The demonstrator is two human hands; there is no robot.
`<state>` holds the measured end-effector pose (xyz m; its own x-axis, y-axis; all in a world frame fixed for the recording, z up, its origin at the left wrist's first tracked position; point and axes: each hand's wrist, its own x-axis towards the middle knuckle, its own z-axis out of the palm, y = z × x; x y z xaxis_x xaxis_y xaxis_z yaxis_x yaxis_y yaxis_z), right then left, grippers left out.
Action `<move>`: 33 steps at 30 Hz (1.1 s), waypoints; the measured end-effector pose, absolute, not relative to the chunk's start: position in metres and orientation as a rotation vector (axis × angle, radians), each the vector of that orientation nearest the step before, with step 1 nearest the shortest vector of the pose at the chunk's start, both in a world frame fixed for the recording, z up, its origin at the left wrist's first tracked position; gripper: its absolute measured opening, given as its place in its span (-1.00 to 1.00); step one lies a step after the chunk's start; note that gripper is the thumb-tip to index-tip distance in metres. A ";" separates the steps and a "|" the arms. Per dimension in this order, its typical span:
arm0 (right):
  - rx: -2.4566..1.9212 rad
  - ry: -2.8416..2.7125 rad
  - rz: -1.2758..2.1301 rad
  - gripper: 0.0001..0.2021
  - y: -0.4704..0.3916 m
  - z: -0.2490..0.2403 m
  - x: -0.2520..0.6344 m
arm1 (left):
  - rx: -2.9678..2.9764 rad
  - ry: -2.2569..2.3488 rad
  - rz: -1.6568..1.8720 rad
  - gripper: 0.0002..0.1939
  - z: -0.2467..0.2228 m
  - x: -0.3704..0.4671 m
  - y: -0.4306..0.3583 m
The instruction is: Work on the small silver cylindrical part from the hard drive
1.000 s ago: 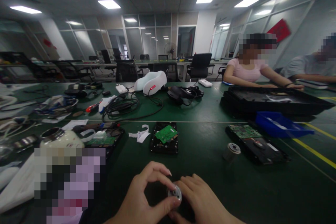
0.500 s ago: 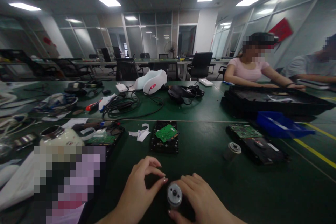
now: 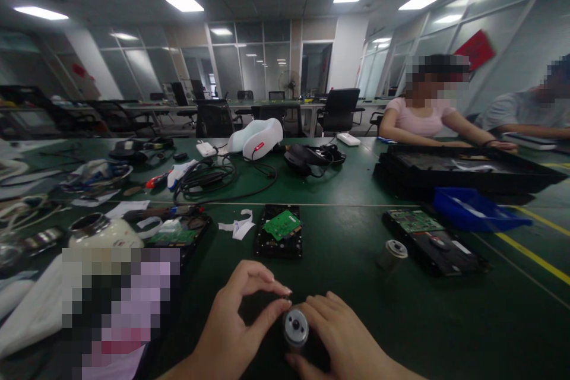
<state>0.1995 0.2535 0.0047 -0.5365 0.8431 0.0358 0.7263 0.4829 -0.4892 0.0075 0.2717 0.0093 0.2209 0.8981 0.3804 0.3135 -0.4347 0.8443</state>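
My right hand (image 3: 342, 332) is wrapped round a small silver motor (image 3: 296, 328), which stands upright on the green table with its end face up. That face shows a dark centre and small holes around it. Just above and left of the motor, my left hand (image 3: 249, 312) is closed in a pinch, thumb and fingertips nearly together; a tiny dark thing seems to be between them, too small to name. A second silver motor (image 3: 392, 254) stands upright farther right. Straight ahead lies a black hard drive (image 3: 279, 247) with a loose green circuit board (image 3: 282, 224) on top.
Another hard drive (image 3: 449, 249) and a blue tray (image 3: 478, 214) lie at right, before a large black tray (image 3: 467, 175) with a co-worker (image 3: 418, 116) behind it. At left are a cream pot-like object (image 3: 107, 231), a third hard drive (image 3: 191, 231) and coiled black cable (image 3: 209, 175).
My left hand has moved slightly right and up, bringing its pinched fingertips closer to the motor's top. My right hand and the motor have stayed in place.
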 end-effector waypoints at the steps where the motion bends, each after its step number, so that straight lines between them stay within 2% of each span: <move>1: -1.332 -2.460 0.621 -0.74 0.253 0.005 0.199 | 1.921 1.064 1.204 -0.93 0.011 0.007 0.270; 8: -1.333 -2.481 0.633 -0.76 0.254 0.008 0.199 | 2.110 0.880 1.202 -0.87 0.010 0.006 0.268; 15: -1.309 -2.472 0.611 -0.70 0.253 0.003 0.201 | 2.236 0.753 1.170 -0.58 0.022 0.005 0.262; 18: -1.310 -2.453 0.609 -0.67 0.252 0.001 0.201 | 2.262 0.782 1.170 -0.53 0.026 0.004 0.260; 22: -1.314 -2.458 0.598 -0.73 0.253 0.001 0.202 | 2.251 0.854 1.188 -0.60 0.022 0.006 0.262; 29: -1.305 -2.461 0.598 -0.76 0.254 0.003 0.200 | 2.174 0.979 1.199 -0.86 0.015 0.009 0.265; 33: -1.344 -2.473 0.619 -0.70 0.254 0.004 0.200 | 2.100 1.161 1.299 -0.91 0.008 0.007 0.272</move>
